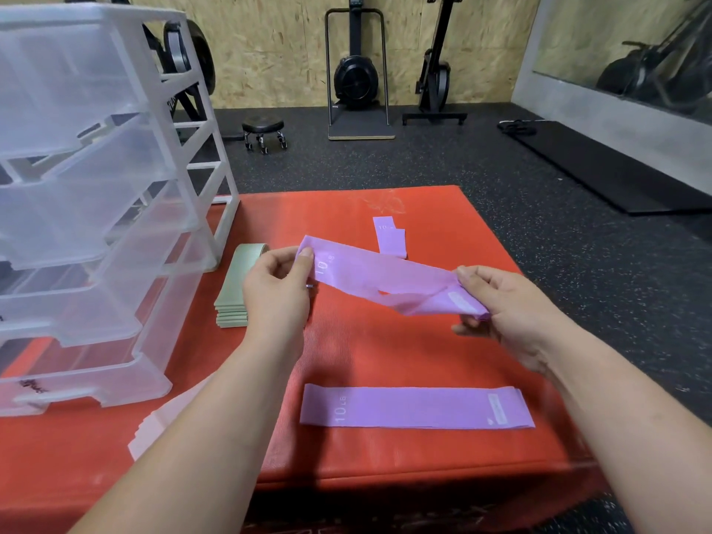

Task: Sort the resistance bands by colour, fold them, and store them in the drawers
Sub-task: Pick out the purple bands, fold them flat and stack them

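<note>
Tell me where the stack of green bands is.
In the head view, the stack of green bands lies on the red mat, left of centre, between the clear drawer unit and the left hand.

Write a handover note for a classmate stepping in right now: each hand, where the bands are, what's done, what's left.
Left hand pinches one end of the held purple band; right hand grips the other end, above the red mat.
Green stack lies beside the drawer unit; a folded purple band at the mat's far side; flat purple bands near; pink pile by the left forearm.
Done: colours grouped, one purple folded.
Left: fold the rest, store all in drawers.
</note>
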Tool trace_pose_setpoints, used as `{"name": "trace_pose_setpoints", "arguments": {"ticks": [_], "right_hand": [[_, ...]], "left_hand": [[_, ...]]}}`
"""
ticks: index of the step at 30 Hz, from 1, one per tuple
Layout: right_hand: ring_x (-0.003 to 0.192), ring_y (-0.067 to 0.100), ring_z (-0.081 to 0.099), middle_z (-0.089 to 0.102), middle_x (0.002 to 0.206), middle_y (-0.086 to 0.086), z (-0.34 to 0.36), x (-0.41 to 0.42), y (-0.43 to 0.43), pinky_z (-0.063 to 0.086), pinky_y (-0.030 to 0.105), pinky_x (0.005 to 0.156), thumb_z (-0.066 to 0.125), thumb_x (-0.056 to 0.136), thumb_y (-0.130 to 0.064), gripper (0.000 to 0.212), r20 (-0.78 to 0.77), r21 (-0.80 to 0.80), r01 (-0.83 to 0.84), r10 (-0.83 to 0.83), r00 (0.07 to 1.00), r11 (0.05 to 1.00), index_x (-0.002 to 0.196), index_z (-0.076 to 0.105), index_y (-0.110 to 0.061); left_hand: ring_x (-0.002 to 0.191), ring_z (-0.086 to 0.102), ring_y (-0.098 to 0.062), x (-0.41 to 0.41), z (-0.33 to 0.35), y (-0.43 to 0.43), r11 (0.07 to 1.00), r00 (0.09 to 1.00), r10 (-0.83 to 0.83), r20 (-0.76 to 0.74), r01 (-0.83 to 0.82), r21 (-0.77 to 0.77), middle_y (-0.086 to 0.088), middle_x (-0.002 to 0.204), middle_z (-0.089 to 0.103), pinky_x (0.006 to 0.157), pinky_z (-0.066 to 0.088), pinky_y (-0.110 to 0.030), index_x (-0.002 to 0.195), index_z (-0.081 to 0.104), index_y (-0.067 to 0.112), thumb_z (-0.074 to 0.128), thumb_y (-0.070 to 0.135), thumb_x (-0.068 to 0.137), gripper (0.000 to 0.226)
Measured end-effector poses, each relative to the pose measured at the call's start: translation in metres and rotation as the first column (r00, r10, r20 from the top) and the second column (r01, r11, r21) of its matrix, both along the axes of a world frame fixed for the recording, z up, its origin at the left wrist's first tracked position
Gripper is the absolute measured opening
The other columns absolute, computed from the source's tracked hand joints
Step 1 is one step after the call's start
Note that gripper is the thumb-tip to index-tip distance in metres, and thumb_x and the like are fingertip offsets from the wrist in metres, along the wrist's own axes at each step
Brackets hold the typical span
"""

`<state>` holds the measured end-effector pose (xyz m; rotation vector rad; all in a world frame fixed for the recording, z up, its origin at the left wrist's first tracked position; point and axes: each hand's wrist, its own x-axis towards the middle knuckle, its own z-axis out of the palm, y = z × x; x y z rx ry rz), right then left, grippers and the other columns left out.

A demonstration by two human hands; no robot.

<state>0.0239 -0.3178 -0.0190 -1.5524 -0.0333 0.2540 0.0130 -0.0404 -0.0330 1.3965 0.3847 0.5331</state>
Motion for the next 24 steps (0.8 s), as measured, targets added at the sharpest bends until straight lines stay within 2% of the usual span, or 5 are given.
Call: {"name": "trace_pose_setpoints", "arguments": {"ticks": [4, 9, 16, 21, 24], "right_hand": [[0.081, 0.018, 0.061, 0.066, 0.094, 0.009, -0.003, 0.001, -0.008, 0.063, 0.031, 0.07, 0.079, 0.088, -0.023, 0.021, -0.007, -0.114, -0.095, 0.095, 0.995, 0.989, 0.106, 0.077, -0.013], [0.078, 0.015, 0.069, 0.077, 0.092, 0.013, -0.008, 0.002, -0.02, 0.063, 0.046, 0.082, 0.081, 0.087, -0.01, 0.018, 0.025, -0.23, 0.018, -0.012, 1.0, 0.973, 0.104, 0.077, -0.009], [0.098, 0.024, 0.075, 0.073, 0.099, 0.008, -0.011, 0.005, -0.027, 0.065, 0.048, 0.081, 0.069, 0.099, -0.01, 0.007, 0.086, -0.131, 0.085, -0.074, 0.994, 0.988, 0.104, 0.073, -0.013], [0.093, 0.022, 0.075, 0.071, 0.101, 0.01, -0.012, 0.006, -0.027, 0.066, 0.039, 0.076, 0.057, 0.104, -0.001, 0.025, 0.107, -0.125, 0.086, -0.073, 0.992, 0.988, 0.109, 0.073, -0.019], [0.09, 0.019, 0.071, 0.076, 0.101, 0.006, -0.02, 0.008, -0.026, 0.066, 0.04, 0.078, 0.052, 0.1, 0.003, 0.04, 0.14, -0.332, 0.115, -0.072, 0.988, 0.936, 0.093, 0.081, -0.022]], "left_hand": [[0.076, 0.068, -0.013, 0.001, 0.0, 0.0, 1.0, 1.0, -0.019, 0.011, 0.019, -0.019, 0.0, 0.088, 0.075, 0.075, 0.059, -0.037, 0.111, 0.072, 0.008, 0.072, 0.022, 0.101, 0.017], [0.071, 0.068, -0.01, 0.002, -0.001, 0.008, 0.999, 0.999, 0.044, -0.005, -0.044, 0.002, 0.0, 0.083, 0.073, 0.079, 0.062, -0.042, 0.105, 0.073, 0.011, 0.071, 0.019, 0.101, 0.01], [0.064, 0.065, -0.007, 0.003, -0.003, 0.012, 0.998, 0.998, 0.067, -0.018, -0.067, -0.001, 0.004, 0.074, 0.069, 0.085, 0.061, -0.053, 0.105, 0.072, 0.008, 0.071, 0.019, 0.101, 0.012], [0.068, 0.068, -0.008, 0.002, -0.002, 0.011, 0.999, 0.998, 0.048, -0.027, -0.048, -0.002, 0.004, 0.076, 0.071, 0.085, 0.062, -0.047, 0.102, 0.073, 0.012, 0.071, 0.019, 0.1, 0.008], [0.071, 0.068, -0.009, 0.001, -0.001, 0.006, 1.0, 1.0, -0.009, -0.015, 0.008, -0.013, 0.004, 0.082, 0.073, 0.076, 0.061, -0.037, 0.108, 0.073, 0.01, 0.072, 0.022, 0.1, 0.014]]}}
